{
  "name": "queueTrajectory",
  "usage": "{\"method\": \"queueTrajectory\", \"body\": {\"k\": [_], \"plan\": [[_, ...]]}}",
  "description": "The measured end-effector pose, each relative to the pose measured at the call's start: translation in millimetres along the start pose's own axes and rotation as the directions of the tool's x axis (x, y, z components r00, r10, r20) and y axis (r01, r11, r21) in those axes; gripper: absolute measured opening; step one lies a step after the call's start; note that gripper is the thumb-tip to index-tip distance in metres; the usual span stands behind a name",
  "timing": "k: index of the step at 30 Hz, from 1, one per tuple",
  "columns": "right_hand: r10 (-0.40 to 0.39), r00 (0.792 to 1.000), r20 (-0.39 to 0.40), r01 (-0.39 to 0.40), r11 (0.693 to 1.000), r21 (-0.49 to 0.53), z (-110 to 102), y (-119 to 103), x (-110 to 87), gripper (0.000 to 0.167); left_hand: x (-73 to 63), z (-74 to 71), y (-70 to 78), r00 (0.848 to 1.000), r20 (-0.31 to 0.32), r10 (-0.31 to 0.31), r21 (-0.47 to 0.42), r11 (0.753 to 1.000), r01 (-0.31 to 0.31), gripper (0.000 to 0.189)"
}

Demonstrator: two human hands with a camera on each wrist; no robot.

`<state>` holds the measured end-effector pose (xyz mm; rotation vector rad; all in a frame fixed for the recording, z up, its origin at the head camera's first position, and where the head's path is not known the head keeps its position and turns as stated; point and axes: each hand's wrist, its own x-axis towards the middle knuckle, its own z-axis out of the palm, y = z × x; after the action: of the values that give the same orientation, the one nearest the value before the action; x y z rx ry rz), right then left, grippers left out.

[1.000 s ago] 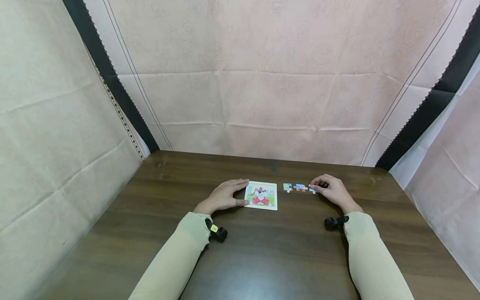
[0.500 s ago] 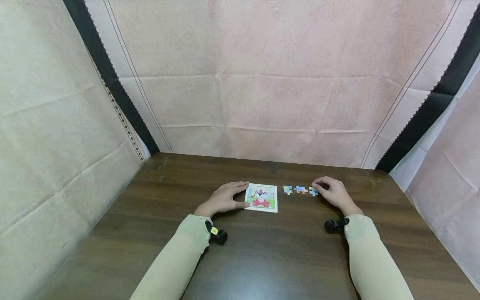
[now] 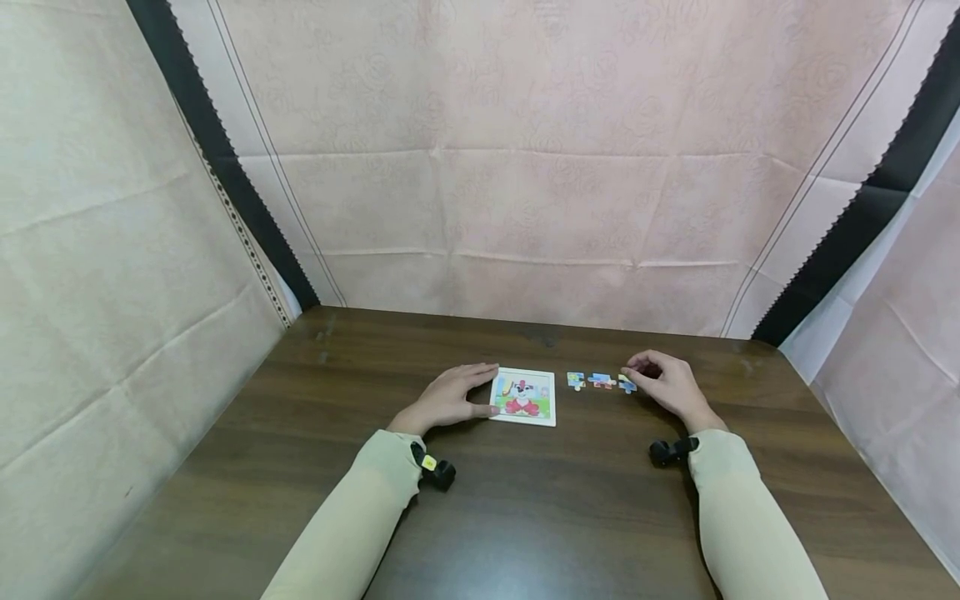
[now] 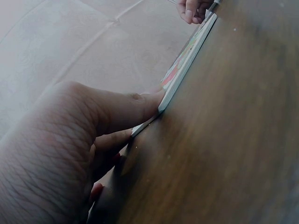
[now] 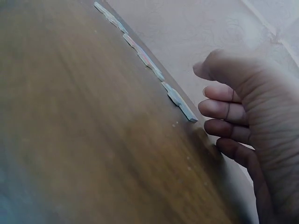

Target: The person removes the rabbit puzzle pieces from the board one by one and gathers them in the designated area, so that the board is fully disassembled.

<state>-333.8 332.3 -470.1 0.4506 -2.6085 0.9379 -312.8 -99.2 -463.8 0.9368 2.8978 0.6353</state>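
Observation:
A white-framed jigsaw puzzle [image 3: 522, 397] with a cartoon animal in red lies flat on the table in the head view. My left hand [image 3: 447, 395] rests at its left side, thumb on the near-left corner and fairly straight fingers at the far-left corner. To the right of the frame lie three loose puzzle pieces in a row: a left piece [image 3: 576, 381], a middle piece [image 3: 602, 380] and a right piece [image 3: 627, 384]. Beside the right piece hovers my right hand [image 3: 664, 385], its fingers loosely bent. The right wrist view shows a gap between these fingers and the right piece [image 5: 180, 102].
The brown wooden table [image 3: 540, 500] ends at a pale cloth backdrop [image 3: 525, 208] behind, with more cloth at both sides. Black wrist cameras sit on both wrists, the left camera [image 3: 442, 475] and the right camera [image 3: 662, 452].
A second ago my right fingers were on the right puzzle piece; they have let go and drawn slightly back. The piece now lies fully visible on the table. My left hand stays on the puzzle frame.

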Motion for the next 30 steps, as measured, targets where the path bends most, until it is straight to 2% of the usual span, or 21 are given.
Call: {"method": "queueTrajectory", "body": {"k": [3, 9, 16, 23, 30], "plan": [[0.000, 1.000, -0.008, 0.000, 1.000, 0.015, 1, -2, 0.2, 0.021, 0.1, 0.1, 0.1, 1.000, -0.005, 0.003, -0.006, 1.000, -0.003, 0.081], [-0.053, 0.999, -0.001, 0.053, 0.997, 0.051, 6, -13, 1.4, 0.023, 0.2, 0.9, -0.2, 1.000, -0.005, -0.005, -0.017, 1.000, 0.005, 0.081], [-0.096, 0.995, -0.012, 0.096, 0.991, 0.096, 16, -25, 6.3, 0.016, -0.6, 1.9, -0.6, 1.000, -0.009, -0.007, -0.007, 1.000, 0.007, 0.081], [-0.120, 0.992, 0.033, 0.113, 0.978, 0.173, 32, -44, 14.9, 0.015, -0.9, 0.6, 1.6, 1.000, -0.003, -0.009, -0.002, 1.000, 0.009, 0.081], [-0.214, 0.972, 0.100, 0.187, 0.955, 0.229, 59, -76, 23.7, 0.018, -1.5, 1.3, 2.1, 1.000, -0.007, -0.018, 0.002, 1.000, 0.018, 0.080]]}}
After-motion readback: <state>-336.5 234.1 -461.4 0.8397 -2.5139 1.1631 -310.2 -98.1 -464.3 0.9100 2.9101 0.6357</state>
